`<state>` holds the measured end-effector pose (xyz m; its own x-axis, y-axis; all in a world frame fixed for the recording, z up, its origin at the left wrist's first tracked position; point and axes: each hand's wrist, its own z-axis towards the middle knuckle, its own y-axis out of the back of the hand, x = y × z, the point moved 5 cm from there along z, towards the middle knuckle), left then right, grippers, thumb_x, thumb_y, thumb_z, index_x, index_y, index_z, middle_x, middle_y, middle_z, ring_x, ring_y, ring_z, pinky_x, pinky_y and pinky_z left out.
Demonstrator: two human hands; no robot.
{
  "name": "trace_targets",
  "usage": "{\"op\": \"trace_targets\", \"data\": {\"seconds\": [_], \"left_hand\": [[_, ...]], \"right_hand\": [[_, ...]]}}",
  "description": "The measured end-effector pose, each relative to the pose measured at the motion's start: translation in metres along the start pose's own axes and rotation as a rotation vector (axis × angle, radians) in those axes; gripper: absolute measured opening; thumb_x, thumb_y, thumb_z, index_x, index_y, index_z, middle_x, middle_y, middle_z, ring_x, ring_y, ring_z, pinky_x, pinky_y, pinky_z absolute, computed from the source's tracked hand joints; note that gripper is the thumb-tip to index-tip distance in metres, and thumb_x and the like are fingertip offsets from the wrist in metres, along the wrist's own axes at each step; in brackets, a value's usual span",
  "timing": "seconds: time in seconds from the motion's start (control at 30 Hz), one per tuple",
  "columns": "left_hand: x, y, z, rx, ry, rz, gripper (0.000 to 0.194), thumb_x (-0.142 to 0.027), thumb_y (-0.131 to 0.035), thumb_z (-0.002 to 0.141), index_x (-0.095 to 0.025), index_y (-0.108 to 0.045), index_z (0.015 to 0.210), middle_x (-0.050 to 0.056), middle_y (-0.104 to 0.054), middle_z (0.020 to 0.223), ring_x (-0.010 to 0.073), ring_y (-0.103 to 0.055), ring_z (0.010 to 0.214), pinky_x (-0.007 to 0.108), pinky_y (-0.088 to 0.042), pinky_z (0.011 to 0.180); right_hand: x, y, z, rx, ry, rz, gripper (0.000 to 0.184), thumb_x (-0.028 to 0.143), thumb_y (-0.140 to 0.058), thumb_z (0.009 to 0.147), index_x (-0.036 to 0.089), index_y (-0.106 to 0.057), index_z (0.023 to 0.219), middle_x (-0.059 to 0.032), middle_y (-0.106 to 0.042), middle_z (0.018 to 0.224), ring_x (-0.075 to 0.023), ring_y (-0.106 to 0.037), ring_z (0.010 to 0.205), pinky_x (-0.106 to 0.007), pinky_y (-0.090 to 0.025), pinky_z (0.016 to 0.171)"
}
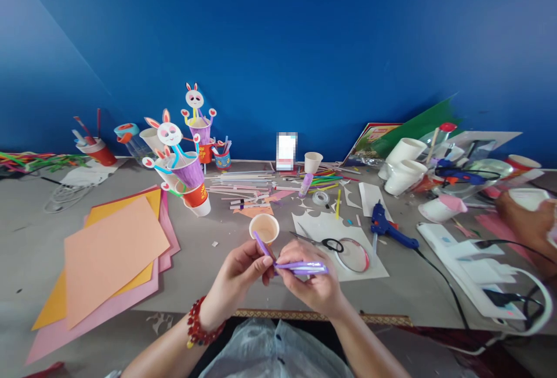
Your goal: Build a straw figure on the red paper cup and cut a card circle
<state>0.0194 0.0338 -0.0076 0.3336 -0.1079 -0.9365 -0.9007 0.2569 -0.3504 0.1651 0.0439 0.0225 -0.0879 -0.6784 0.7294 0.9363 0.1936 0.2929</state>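
Observation:
My left hand (243,271) pinches a narrow purple strip (261,243) that slants up and to the left; whether it is paper or a straw I cannot tell. A purple marker (304,268) is held in my right hand (313,291), its tip against or very close to the strip. Just beyond my fingers stands an open paper cup (264,227). To the right, black-handled scissors (324,243) and a roll of tape (353,255) rest on a cut white sheet (369,265).
Coloured paper sheets (115,256) lie at the left, with rabbit-faced cup figures (187,169) behind. A blue glue gun (391,227) and a white power strip (465,273) with cables are at the right. Another person's hand (528,221) holds a cup at the right edge.

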Motion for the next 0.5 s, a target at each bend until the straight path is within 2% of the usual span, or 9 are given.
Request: {"op": "trace_targets", "data": {"seconds": [0.23, 0.37, 0.5], "left_hand": [[-0.004, -0.003, 0.004, 0.059, 0.046, 0.088, 0.031, -0.043, -0.066, 0.087, -0.012, -0.064, 0.082, 0.0, -0.057, 0.066, 0.009, -0.049, 0.057, 0.021, -0.041, 0.057], [-0.011, -0.001, 0.004, 0.096, 0.018, 0.295, 0.03, -0.042, -0.061, 0.09, -0.013, -0.063, 0.083, 0.0, -0.058, 0.068, 0.0099, -0.051, 0.06, 0.022, -0.041, 0.059], [-0.017, 0.0, 0.003, 0.09, -0.023, 0.557, 0.028, -0.039, -0.056, 0.094, -0.015, -0.061, 0.08, 0.0, -0.062, 0.066, 0.0113, -0.055, 0.061, 0.022, -0.041, 0.061]], "right_hand": [[0.002, 0.0, 0.003, 0.023, 0.035, -0.022, 0.022, 0.002, -0.064, 0.078, 0.023, -0.061, 0.085, 0.0001, -0.067, 0.073, -0.0144, -0.061, 0.066, -0.029, -0.048, 0.065], [0.0, 0.002, 0.007, 0.123, 0.001, -0.075, 0.017, 0.006, -0.062, 0.077, 0.022, -0.06, 0.081, 0.0004, -0.067, 0.071, -0.0143, -0.058, 0.064, -0.028, -0.045, 0.063], [-0.003, 0.005, 0.008, 0.197, -0.101, -0.124, 0.011, 0.011, -0.064, 0.078, 0.022, -0.06, 0.077, 0.0013, -0.063, 0.069, -0.0141, -0.058, 0.065, -0.026, -0.044, 0.062]]}}
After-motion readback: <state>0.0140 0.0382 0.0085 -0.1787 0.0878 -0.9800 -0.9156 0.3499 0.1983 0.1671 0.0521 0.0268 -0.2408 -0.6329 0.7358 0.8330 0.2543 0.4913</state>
